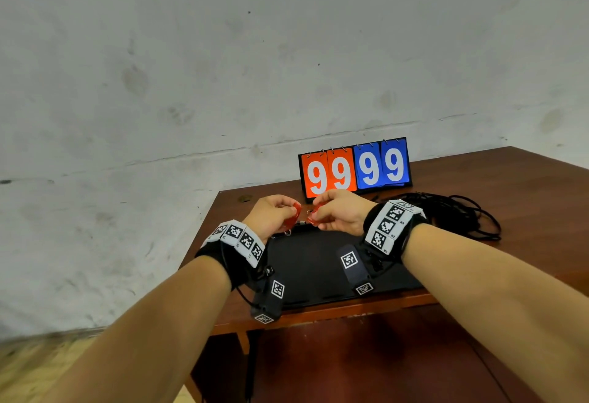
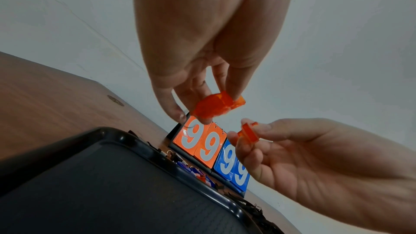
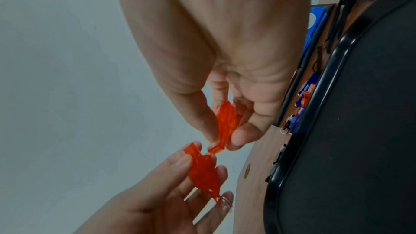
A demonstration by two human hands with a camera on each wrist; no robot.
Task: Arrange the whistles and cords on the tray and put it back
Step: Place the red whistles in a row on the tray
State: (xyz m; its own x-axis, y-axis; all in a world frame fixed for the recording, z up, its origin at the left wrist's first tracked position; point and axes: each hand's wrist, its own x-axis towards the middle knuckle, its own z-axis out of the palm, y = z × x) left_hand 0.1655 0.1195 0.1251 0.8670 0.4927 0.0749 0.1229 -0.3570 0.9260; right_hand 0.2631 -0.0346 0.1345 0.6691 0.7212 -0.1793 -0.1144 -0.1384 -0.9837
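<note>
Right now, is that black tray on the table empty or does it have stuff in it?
Empty, where visible: the tray shows bare black surface, though the wrists hide part of it. Both orange whistles are still in the hands.

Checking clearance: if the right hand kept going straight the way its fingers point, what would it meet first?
Probably the orange whistle held in the left hand; the right hand points at it across a small gap, though depth is unclear.

Small whistles (image 2: 193,173) behind tray (image 2: 126,138) too blurred to count.
</note>
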